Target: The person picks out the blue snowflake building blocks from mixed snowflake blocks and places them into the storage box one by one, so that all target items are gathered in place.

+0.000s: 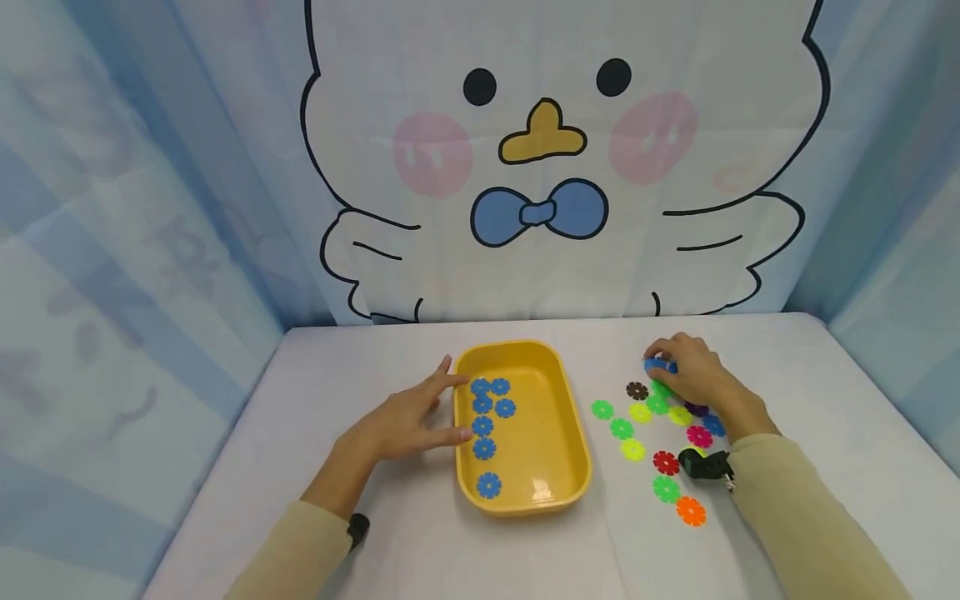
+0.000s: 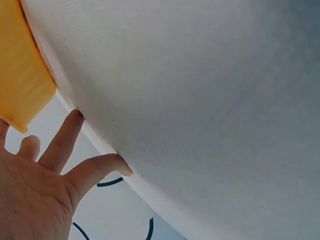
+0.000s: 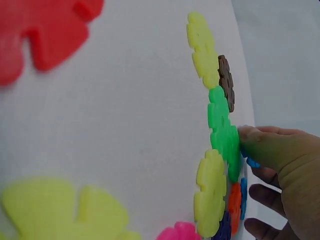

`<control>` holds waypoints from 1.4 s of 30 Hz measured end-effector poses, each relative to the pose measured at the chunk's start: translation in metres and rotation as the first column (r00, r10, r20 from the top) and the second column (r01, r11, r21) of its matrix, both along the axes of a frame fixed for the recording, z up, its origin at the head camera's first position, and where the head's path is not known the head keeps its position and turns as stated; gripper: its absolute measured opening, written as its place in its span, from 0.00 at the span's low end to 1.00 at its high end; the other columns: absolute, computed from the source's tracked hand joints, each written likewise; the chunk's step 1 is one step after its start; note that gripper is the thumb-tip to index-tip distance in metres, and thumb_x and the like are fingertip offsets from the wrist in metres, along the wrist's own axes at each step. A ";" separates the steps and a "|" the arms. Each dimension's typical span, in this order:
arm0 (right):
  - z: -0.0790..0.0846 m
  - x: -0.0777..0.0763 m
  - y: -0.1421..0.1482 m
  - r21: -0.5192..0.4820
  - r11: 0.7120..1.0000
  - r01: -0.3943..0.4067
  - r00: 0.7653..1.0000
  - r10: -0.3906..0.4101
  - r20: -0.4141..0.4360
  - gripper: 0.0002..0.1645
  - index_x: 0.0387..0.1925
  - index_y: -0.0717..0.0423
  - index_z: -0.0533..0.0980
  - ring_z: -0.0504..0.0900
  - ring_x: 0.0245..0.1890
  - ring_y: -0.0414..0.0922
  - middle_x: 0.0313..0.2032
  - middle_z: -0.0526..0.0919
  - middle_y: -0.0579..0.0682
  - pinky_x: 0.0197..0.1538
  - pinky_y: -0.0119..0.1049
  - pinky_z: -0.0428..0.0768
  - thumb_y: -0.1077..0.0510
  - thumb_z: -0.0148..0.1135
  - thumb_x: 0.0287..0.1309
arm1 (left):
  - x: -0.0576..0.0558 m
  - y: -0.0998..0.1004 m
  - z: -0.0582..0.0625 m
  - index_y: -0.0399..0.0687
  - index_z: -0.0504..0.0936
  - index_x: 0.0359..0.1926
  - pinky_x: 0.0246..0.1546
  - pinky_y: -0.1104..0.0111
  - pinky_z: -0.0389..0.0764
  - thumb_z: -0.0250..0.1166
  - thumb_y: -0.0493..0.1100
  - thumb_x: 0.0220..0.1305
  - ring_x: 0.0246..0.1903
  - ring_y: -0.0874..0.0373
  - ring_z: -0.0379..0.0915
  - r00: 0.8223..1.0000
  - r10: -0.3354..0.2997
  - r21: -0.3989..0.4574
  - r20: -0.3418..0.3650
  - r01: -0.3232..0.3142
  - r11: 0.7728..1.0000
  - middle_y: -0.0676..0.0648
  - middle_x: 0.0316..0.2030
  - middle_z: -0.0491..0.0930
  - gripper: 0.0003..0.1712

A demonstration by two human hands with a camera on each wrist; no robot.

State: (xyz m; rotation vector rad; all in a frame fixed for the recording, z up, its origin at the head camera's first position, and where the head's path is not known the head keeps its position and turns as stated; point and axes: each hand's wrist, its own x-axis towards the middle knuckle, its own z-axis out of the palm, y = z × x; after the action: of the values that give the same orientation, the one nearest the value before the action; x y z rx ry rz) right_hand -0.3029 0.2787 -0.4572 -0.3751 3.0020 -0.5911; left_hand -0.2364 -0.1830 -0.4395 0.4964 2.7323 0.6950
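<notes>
On the white table stands a yellow tray [image 1: 536,492] with several blue flower-shaped discs [image 1: 489,485] along its left side. The left hand [image 1: 408,417] rests at the tray's left rim, thumb and fingers spread; the left wrist view shows the fingers extended beside the tray's outer wall [image 2: 30,75]. At the far end of a loose group of coloured discs, the right hand [image 1: 693,367] pinches a blue flower-shaped disc [image 1: 654,363] between thumb and fingers. Green discs [image 3: 220,115] lie right by the thumb in the right wrist view. The fingers partly hide the blue disc.
Right of the tray lie more discs: yellow [image 1: 633,450], brown [image 1: 637,391], red [image 1: 665,462], pink [image 1: 699,437] and orange [image 1: 691,511]. Another blue disc [image 1: 713,425] is near the right forearm. A printed curtain [image 1: 540,275] hangs behind the table.
</notes>
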 end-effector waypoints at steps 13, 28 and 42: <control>0.003 0.002 -0.003 0.074 0.997 0.011 1.000 -0.012 0.018 0.25 0.61 0.53 0.78 0.73 0.50 0.60 0.43 0.80 0.55 0.53 0.68 0.68 0.49 0.67 0.67 | 0.000 0.006 -0.005 0.79 0.62 0.76 0.64 0.41 0.75 0.65 0.79 0.54 0.68 0.51 0.73 1.000 0.006 0.009 0.002 -0.006 1.000 0.64 0.81 0.38 0.50; 0.009 0.019 -0.004 0.037 0.999 -0.011 0.997 0.014 -0.073 0.21 0.55 0.59 0.81 0.74 0.51 0.60 0.39 0.85 0.50 0.52 0.65 0.68 0.51 0.69 0.66 | 0.005 0.008 -0.008 0.79 0.62 0.75 0.66 0.42 0.73 0.64 0.79 0.55 0.71 0.50 0.68 1.000 -0.003 -0.003 -0.005 0.003 1.000 0.65 0.81 0.39 0.48; 0.034 0.026 -0.025 -0.069 0.995 -0.065 0.994 0.059 -0.087 0.23 0.56 0.61 0.80 0.75 0.55 0.59 0.45 0.84 0.54 0.65 0.66 0.71 0.50 0.68 0.67 | 0.000 0.007 -0.005 0.81 0.59 0.77 0.67 0.40 0.71 0.62 0.79 0.56 0.73 0.49 0.65 0.999 0.028 -0.026 0.016 -0.027 0.999 0.65 0.81 0.40 0.49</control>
State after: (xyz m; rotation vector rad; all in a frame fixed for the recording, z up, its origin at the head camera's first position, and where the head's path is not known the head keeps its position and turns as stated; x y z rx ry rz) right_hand -0.2774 0.2536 -0.4234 -0.5093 3.0425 -0.6959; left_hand -0.2360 -0.1760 -0.4447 0.4464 2.7341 0.6664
